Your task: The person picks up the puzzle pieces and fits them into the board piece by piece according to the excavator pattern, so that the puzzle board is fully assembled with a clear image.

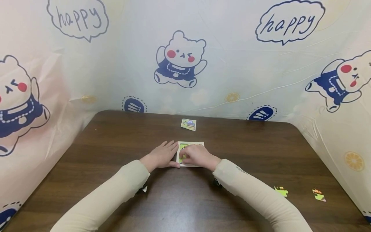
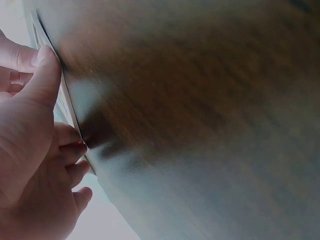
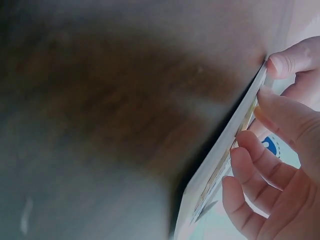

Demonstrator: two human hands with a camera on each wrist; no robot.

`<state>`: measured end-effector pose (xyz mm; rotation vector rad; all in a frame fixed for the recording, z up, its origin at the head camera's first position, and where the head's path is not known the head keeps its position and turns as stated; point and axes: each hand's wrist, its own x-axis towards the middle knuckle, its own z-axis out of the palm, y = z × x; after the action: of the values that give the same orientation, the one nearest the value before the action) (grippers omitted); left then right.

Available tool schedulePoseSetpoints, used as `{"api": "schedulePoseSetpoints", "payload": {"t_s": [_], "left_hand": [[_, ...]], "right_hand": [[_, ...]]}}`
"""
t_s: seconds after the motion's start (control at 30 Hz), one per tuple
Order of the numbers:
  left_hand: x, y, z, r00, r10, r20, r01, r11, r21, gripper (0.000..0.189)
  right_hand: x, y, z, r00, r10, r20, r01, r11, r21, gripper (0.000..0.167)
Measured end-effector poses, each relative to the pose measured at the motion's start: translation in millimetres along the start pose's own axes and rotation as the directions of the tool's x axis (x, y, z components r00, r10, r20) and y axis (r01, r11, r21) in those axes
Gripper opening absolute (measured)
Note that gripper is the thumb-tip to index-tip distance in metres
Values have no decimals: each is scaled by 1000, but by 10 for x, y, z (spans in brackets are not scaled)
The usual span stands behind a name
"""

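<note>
A small jigsaw puzzle board (image 1: 190, 142) with a white border and yellow-green inside lies mid-table. My left hand (image 1: 162, 155) rests along its left side, fingers stretched toward the far corner and thumb at the near left corner; in the left wrist view the left thumb (image 2: 45, 80) touches the board's near edge. Over the board, my right hand (image 1: 200, 155) bends down with thumb and index finger at its left part. The right wrist view shows the right thumb (image 3: 285, 107) by the border and the other fingers loosely curled. I cannot tell whether a piece sits between the right fingertips.
Beyond the board lies a small picture card (image 1: 188, 124). Two loose yellow-green puzzle pieces lie near the right forearm, one puzzle piece (image 1: 281, 192) beside the sleeve and another puzzle piece (image 1: 319, 195) farther right. A printed cloth (image 1: 220, 74) hangs around the brown table (image 1: 130, 135).
</note>
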<state>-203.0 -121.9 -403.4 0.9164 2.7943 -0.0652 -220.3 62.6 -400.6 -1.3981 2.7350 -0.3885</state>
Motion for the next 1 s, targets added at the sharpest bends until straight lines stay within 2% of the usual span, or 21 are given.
{"api": "schedulePoseSetpoints", "payload": {"t_s": [0.17, 0.3, 0.43, 0.63, 0.73, 1.0], "left_hand": [[4, 13, -3, 1000, 1, 3, -1, 1000, -8, 86], [12, 18, 0, 1000, -2, 3, 2, 1000, -21, 87], [15, 13, 11, 1000, -23, 19, 24, 999, -23, 88], [1, 9, 19, 999, -41, 25, 41, 999, -21, 88], [-10, 14, 11, 999, -45, 28, 45, 999, -23, 88], [-15, 18, -2, 999, -38, 27, 38, 999, -26, 87]], "right_hand": [[-41, 10, -14, 1000, 0, 9, 0, 1000, 17, 10], [-128, 34, -75, 998, 54, 23, -55, 998, 43, 14], [-294, 74, -209, 995, 98, 3, -98, 992, 85, 19], [-672, 175, -460, 978, 207, -19, -201, 967, 157, 29], [-891, 264, -534, 971, 237, -36, -227, 956, 183, 32], [-1525, 542, -575, 948, 313, -49, -298, 933, 204, 38]]}}
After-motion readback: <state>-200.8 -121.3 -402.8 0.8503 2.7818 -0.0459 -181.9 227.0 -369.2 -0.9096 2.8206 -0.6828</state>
